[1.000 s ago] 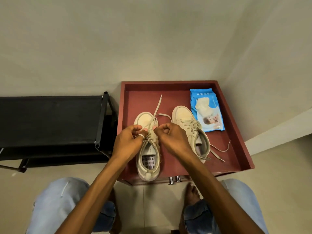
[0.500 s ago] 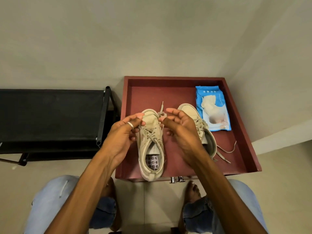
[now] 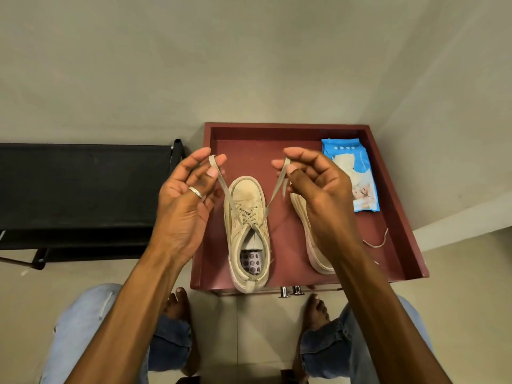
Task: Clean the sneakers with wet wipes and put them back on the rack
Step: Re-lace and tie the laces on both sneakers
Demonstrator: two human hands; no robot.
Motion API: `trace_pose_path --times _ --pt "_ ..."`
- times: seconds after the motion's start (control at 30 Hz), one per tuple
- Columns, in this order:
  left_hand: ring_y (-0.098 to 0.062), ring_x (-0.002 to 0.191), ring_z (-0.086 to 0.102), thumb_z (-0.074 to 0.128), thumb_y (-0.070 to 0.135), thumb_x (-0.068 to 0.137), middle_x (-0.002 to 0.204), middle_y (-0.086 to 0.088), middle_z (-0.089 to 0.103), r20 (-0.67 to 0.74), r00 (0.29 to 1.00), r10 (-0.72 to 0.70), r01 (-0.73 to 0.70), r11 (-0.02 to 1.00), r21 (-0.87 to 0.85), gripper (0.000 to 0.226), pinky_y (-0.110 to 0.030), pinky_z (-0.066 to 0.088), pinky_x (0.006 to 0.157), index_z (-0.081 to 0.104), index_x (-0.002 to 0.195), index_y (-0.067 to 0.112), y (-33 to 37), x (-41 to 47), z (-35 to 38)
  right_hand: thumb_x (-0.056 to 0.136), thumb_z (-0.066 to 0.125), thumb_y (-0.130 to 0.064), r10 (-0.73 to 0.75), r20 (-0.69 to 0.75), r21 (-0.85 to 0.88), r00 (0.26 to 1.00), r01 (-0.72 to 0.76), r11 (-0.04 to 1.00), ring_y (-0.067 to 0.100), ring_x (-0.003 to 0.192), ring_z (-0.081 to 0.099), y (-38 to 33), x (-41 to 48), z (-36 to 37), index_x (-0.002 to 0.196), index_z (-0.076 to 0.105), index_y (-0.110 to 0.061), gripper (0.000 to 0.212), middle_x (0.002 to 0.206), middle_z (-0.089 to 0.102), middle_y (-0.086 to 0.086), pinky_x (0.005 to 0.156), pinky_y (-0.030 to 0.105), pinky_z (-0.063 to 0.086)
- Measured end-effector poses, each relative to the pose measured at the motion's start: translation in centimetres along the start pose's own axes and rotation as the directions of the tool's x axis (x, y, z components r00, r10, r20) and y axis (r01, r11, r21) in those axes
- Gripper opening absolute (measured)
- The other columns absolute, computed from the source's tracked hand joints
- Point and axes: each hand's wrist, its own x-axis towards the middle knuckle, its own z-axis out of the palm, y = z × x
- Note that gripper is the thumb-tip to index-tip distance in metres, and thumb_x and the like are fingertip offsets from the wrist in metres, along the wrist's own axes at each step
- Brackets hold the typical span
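Observation:
Two cream sneakers lie toe-away on a dark red tray (image 3: 399, 206). The left sneaker (image 3: 246, 217) is fully visible, its heel at the tray's near edge. The right sneaker (image 3: 313, 245) is mostly hidden behind my right wrist. My left hand (image 3: 188, 195), with a ring, pinches one end of the left sneaker's lace (image 3: 221, 181) above the toe. My right hand (image 3: 318, 189) pinches the other lace end, and both ends are pulled up and apart. A blue pack of wet wipes (image 3: 352, 176) lies at the tray's far right.
A black shoe rack (image 3: 83, 187) stands left of the tray against the wall. A loose lace (image 3: 379, 242) of the right sneaker trails on the tray's right side. My knees in jeans and bare feet are below the tray, on a pale tiled floor.
Both hands rose from the left sneaker's tongue and spread apart, drawing the two lace ends up and outward. The view tilted slightly.

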Motion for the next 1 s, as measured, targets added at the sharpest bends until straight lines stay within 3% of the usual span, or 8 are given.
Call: trace_pose_path --times 0.2,0.3,0.4,0.63,0.77,0.9,1.0 --pt "-0.016 0.117 0.063 0.060 0.013 0.091 0.118 0.000 0.073 0.044 0.997 0.068 -0.070 0.997 0.037 0.028 -0.045 0.043 0.107 0.063 0.118 0.022 1.1 -0.1 0.0 0.098 0.055 0.004 -0.146 0.012 -0.059 0.989 0.147 0.987 0.020 0.101 0.071 -1.1 0.1 -0.5 0.119 0.065 -0.005 0.025 0.109 0.075 0.004 0.090 0.030 0.056" --pt "-0.016 0.118 0.061 0.056 0.011 0.094 0.123 0.002 0.071 0.075 0.996 0.051 -0.057 0.996 0.075 0.030 -0.037 0.048 0.100 0.064 0.120 0.024 0.7 -0.2 0.1 0.095 0.052 0.011 -0.073 0.031 -0.085 0.997 0.076 0.993 0.018 0.105 0.071 -0.2 0.1 -0.4 0.120 0.066 -0.007 0.033 0.111 0.075 0.003 0.091 0.031 0.055" --pt "-0.011 0.114 0.064 0.061 0.012 0.089 0.123 0.003 0.071 0.126 0.990 0.062 -0.080 0.986 0.146 0.035 -0.025 0.053 0.086 0.062 0.122 0.023 0.2 -0.5 0.8 0.096 0.056 0.006 0.021 0.064 -0.123 0.998 -0.012 0.992 0.016 0.103 0.071 0.9 0.0 0.0 0.118 0.068 -0.012 0.031 0.108 0.076 0.000 0.090 0.028 0.056" --pt "-0.012 0.113 0.068 0.063 -0.004 0.091 0.121 0.003 0.073 0.231 0.970 0.073 -0.148 0.933 0.327 0.044 -0.021 0.055 0.085 0.059 0.129 0.019 -0.3 -0.9 2.0 0.092 0.068 -0.002 0.167 0.137 -0.038 0.976 -0.164 0.986 0.015 0.077 0.069 0.6 -0.1 1.6 0.120 0.060 -0.009 0.030 0.099 0.074 0.014 0.064 0.019 0.051" --pt "-0.010 0.125 0.061 0.062 0.004 0.096 0.123 0.004 0.071 0.317 0.942 0.108 -0.257 0.839 0.479 0.042 -0.030 0.053 0.100 0.058 0.134 0.021 -0.3 -0.9 1.9 0.093 0.064 0.002 0.224 0.215 -0.061 0.951 -0.216 0.975 0.006 0.067 0.060 0.7 -0.3 2.0 0.124 0.055 -0.010 0.034 0.087 0.071 0.008 0.060 0.015 0.046" --pt "-0.020 0.139 0.048 0.053 0.011 0.102 0.132 0.010 0.066 0.443 0.895 0.041 -0.322 0.747 0.582 0.046 -0.048 0.040 0.115 0.051 0.144 0.029 -0.4 -0.7 1.5 0.093 0.059 0.001 0.211 0.330 -0.059 0.920 -0.203 0.977 0.001 0.076 0.062 0.5 -0.3 1.7 0.123 0.055 -0.009 0.033 0.080 0.071 -0.004 0.071 0.018 0.049" --pt "-0.011 0.139 0.047 0.049 0.008 0.103 0.140 0.012 0.060 0.463 0.886 -0.028 -0.280 0.764 0.581 0.051 -0.043 0.039 0.116 0.044 0.149 0.030 0.0 -1.0 1.6 0.096 0.058 -0.002 0.188 0.309 -0.006 0.932 -0.196 0.981 -0.004 0.067 0.063 -0.2 -0.5 1.7 0.123 0.056 -0.003 0.026 0.071 0.067 -0.009 0.064 0.010 0.047"
